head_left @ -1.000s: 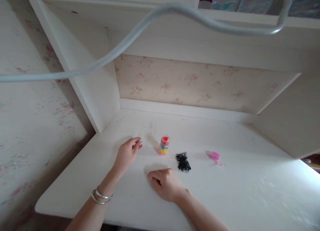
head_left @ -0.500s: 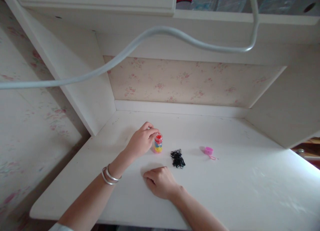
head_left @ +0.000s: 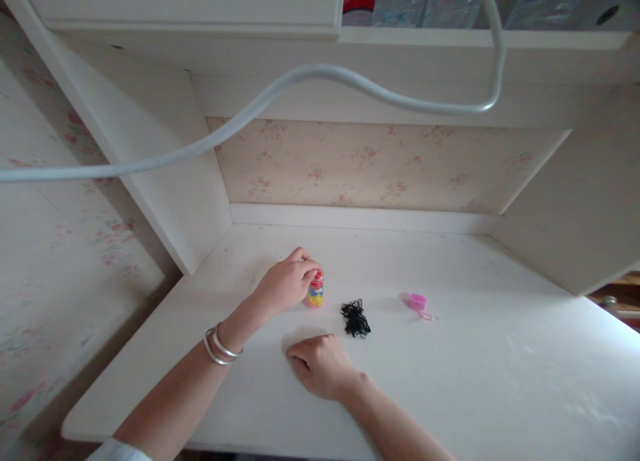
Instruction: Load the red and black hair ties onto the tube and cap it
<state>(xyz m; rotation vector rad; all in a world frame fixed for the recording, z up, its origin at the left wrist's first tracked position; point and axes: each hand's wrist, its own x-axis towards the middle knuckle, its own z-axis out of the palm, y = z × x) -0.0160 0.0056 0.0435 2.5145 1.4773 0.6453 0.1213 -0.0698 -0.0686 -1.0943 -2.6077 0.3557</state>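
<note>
A small clear jar (head_left: 315,297) stands upright on the white desk, layered inside with red, blue and yellow bits that look like rubber bands. My left hand (head_left: 286,282), wearing two silver bangles at the wrist, reaches over the jar's mouth. Its thumb and fingers are drawn together at the rim, and whatever they pinch is hidden. Closer to me, my right hand (head_left: 320,364) rests on the desk with its fingers curled in, nothing visible in them. A loose pile of small black rubber bands (head_left: 356,318) lies right of the jar.
Farther right is a pink lid (head_left: 418,302) with a small loop strap. A thick white cable (head_left: 320,71) hangs across the upper view. Side panels and an overhead shelf holding plastic-wrapped bottles (head_left: 400,1) enclose the white desk (head_left: 465,374).
My left fingers have dipped a little lower onto the jar's mouth, covering more of its top. My right hand, the black pile and the pink lid stay put. The view has shifted slightly.
</note>
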